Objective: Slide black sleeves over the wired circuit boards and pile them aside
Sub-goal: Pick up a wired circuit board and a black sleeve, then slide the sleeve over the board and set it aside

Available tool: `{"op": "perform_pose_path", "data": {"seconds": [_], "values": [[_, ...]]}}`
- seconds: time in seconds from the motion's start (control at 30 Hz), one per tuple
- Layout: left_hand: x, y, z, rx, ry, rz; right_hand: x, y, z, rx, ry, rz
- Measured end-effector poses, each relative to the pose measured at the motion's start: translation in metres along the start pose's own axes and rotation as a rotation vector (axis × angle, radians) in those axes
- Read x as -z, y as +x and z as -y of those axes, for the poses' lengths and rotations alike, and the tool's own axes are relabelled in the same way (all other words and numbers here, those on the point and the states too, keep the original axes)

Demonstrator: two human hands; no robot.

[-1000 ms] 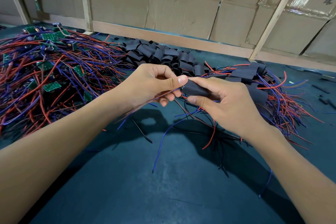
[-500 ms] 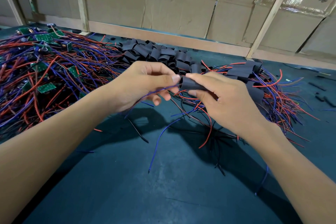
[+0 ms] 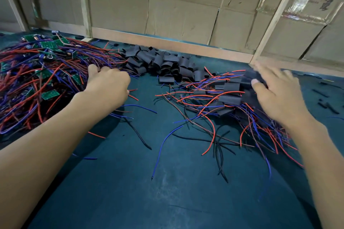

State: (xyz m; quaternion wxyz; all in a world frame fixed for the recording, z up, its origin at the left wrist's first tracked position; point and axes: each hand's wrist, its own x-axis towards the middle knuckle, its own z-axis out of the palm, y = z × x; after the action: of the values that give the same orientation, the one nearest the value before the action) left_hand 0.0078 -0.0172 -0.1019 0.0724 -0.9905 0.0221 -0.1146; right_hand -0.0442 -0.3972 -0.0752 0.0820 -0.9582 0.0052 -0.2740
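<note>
A heap of green circuit boards with red and blue wires covers the left of the table. My left hand reaches into its right edge, fingers curled down around a bunch of wires; the fingertips are hidden. Loose black sleeves lie in a pile at the back centre. On the right is the pile of sleeved boards, wires trailing toward me. My right hand hovers over that pile's far side, blurred, fingers spread and holding nothing. A dark sleeved piece lies just under its fingertips.
The dark teal mat stretches toward me between my forearms. A wooden ledge and cardboard boxes close off the back. Small black offcuts lie at the far right.
My hands have parted. The right hand carried the sleeved board to the right pile and let it go; the left hand moved left into the heap of bare wired boards.
</note>
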Motion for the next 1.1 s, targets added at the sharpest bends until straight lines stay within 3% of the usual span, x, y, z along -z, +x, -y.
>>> {"op": "perform_pose_path", "data": {"seconds": [0.1, 0.23, 0.33, 0.43, 0.57, 0.7, 0.8, 1.0, 1.1], "values": [[0.004, 0.0, 0.0, -0.016, -0.079, -0.038, -0.007, -0.001, 0.008, -0.048, -0.015, 0.004], [0.004, -0.006, -0.007, -0.162, -0.083, -0.293, -0.005, -0.003, 0.023, -0.015, 0.037, -0.195], [0.008, -0.014, -0.02, -0.328, -0.177, -0.439, -0.001, -0.009, 0.041, 0.099, 0.143, -0.381], [0.017, -0.022, -0.034, -0.508, -0.297, -0.485, -0.003, -0.017, 0.062, 0.265, 0.232, -0.408], [0.033, -0.035, -0.049, -0.704, -0.543, -0.516, -0.011, -0.032, 0.088, 0.453, 0.266, -0.246], [0.041, -0.051, -0.065, -0.81, -0.825, -0.447, -0.019, -0.04, 0.098, 0.515, 0.254, 0.125], [0.039, -0.059, -0.075, -0.842, -0.98, -0.415, -0.02, -0.042, 0.102, 0.581, 0.438, 0.247], [0.04, -0.054, -0.074, -0.753, -1.136, -0.45, -0.016, -0.04, 0.107, 0.273, 1.095, 0.42], [0.036, -0.05, -0.072, -0.678, -1.169, -0.428, -0.02, -0.039, 0.11, 0.2, 1.22, 0.366]]}}
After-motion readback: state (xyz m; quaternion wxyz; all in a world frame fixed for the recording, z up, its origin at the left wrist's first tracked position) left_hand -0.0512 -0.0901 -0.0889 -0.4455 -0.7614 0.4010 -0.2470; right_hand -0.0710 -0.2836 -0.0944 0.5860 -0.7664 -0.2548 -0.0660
